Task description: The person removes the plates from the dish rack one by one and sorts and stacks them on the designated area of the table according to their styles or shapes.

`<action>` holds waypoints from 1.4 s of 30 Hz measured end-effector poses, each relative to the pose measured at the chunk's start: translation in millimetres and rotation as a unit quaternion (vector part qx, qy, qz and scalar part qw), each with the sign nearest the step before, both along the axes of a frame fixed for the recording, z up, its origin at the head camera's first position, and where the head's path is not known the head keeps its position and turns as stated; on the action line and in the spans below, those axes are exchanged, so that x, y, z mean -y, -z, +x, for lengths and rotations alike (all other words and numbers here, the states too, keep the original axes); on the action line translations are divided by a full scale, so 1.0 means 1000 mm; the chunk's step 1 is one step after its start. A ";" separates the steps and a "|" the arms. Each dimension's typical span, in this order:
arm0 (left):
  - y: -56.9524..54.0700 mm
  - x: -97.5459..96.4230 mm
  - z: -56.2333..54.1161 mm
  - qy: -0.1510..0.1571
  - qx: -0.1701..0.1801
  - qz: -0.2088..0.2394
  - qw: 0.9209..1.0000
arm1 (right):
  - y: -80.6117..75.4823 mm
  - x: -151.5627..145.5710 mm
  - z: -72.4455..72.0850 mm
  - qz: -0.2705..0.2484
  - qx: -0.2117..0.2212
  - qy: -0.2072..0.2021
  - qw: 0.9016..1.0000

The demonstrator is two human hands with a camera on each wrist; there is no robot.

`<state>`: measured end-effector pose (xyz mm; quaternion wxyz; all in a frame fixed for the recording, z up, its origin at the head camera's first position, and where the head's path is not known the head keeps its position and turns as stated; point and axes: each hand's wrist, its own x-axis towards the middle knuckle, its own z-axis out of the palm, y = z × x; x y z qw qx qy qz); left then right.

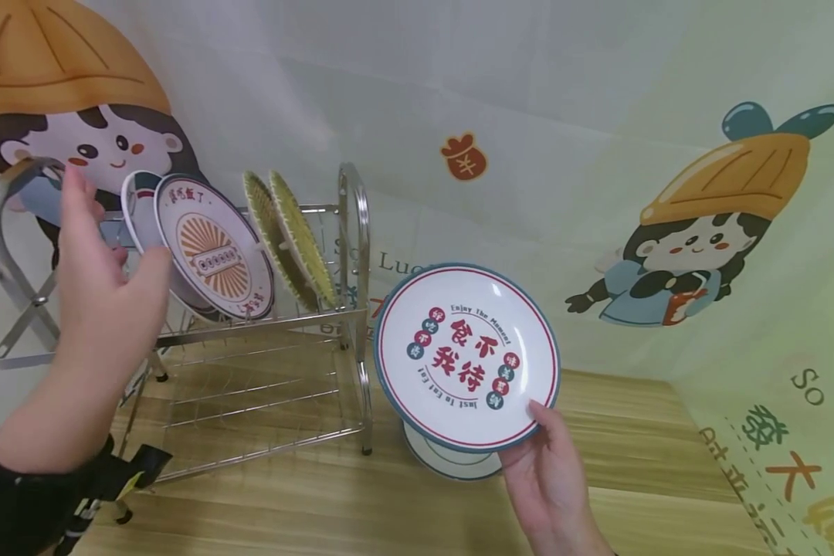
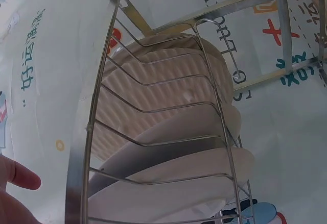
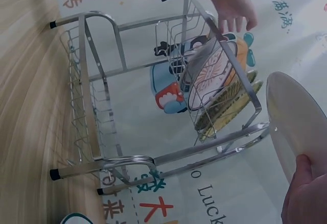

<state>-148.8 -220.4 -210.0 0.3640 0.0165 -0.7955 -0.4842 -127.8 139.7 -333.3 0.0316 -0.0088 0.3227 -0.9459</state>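
Note:
My right hand (image 1: 549, 471) grips a white plate (image 1: 467, 355) with a blue rim and red lettering by its lower right edge, thumb on its face. The plate is tilted toward me, right of a metal dish rack (image 1: 264, 328). My left hand (image 1: 111, 286) hovers over the rack's left end, fingers extended and holding nothing. Near it a plate with an orange sunburst (image 1: 215, 247) leans in the upper tier, another white plate (image 1: 139, 205) behind it. Two yellow-green patterned plates (image 1: 306, 239) stand farther right in that tier.
Another white plate (image 1: 452, 455) lies on the wooden table (image 1: 639, 463), partly hidden under the held one. A printed cloth (image 1: 389, 93) with cartoon figures hangs behind. The rack's lower tier (image 1: 250, 398) has thin wire bars.

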 end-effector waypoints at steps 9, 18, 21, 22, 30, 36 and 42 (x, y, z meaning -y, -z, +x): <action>0.008 0.018 -0.016 0.052 0.107 0.033 0.992 | 0.008 -0.006 -0.004 -0.018 -0.009 -0.003 1.000; 0.011 0.019 -0.020 0.058 0.109 0.041 0.992 | 0.012 -0.011 -0.007 -0.004 -0.013 0.004 1.000; 0.012 0.018 -0.022 0.057 0.121 0.034 0.990 | 0.014 -0.012 -0.008 -0.002 -0.016 0.006 1.000; 0.012 0.019 -0.023 0.057 0.124 0.033 0.990 | 0.015 -0.013 -0.008 -0.001 -0.016 0.007 1.000; 0.014 0.019 -0.023 0.073 0.130 0.036 0.988 | 0.023 -0.017 -0.014 0.009 0.015 0.029 0.999; 0.014 0.019 -0.023 0.071 0.126 0.034 0.989 | 0.032 -0.018 -0.021 0.039 0.051 0.050 0.997; 0.014 0.019 -0.023 0.067 0.134 0.034 0.988 | 0.050 -0.018 -0.030 0.086 0.078 0.060 0.991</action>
